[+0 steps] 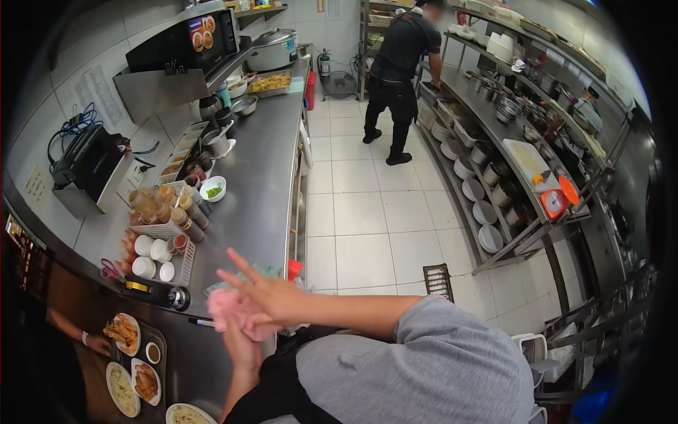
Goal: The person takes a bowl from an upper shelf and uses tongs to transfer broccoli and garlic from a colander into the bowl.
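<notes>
Over the near end of the steel counter (pixel 244 184), a pink cloth (pixel 236 309) is bunched between my two hands. My left hand (pixel 247 346) is lower, closed on the cloth from below. Above it is my right hand (pixel 272 295), its palm against the cloth and its fingers spread toward the left, a little blurred. Behind my hands, a greenish clear item (pixel 265 271) lies on the counter, partly hidden. A marker (pixel 201 322) lies just left of my hands, near a tape dispenser (pixel 138 287).
A tray (pixel 164 346) with plated food stands at lower left, another person's hand (pixel 99 345) beside it. Sauce bottles (pixel 187 219) and white cups (pixel 143 267) line the counter's left side. A person in black (pixel 402 56) stands at the right shelving.
</notes>
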Demonstrator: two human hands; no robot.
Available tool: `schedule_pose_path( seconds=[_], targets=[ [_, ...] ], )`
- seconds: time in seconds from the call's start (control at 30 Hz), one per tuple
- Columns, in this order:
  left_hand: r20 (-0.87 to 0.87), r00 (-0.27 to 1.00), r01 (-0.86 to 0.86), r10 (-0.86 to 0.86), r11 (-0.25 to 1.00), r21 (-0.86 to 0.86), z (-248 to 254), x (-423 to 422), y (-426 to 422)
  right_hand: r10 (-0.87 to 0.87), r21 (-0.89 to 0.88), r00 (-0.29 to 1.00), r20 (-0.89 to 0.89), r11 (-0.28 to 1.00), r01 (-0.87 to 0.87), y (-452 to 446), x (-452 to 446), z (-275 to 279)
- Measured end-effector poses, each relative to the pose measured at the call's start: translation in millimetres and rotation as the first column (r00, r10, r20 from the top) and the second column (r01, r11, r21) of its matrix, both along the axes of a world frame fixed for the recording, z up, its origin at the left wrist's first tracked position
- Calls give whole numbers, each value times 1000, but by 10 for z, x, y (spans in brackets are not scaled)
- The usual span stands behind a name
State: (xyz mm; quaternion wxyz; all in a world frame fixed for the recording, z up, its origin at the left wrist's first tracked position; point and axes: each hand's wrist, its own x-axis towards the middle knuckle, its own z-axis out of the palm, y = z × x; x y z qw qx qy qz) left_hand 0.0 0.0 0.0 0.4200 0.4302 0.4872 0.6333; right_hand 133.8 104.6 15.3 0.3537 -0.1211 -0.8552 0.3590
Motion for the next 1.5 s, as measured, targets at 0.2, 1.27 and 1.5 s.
schedule_pose_path(
  seconds=[0.2,1.27,1.5],
  targets=[
    [-809,490,35,326,920,391,-87,44,169,279,140,953,114,946,-294,154,-95,-515],
    [-899,30,-864,-437,440,-243,135,1522,5508,-327,-54,338,883,644,763,4219,6606,-1820],
    [-952,-208,-418,-226,900,-123,-88,3194,8972,-312,-153,353,882,519,841,5878,7483,-1802]
  ],
)
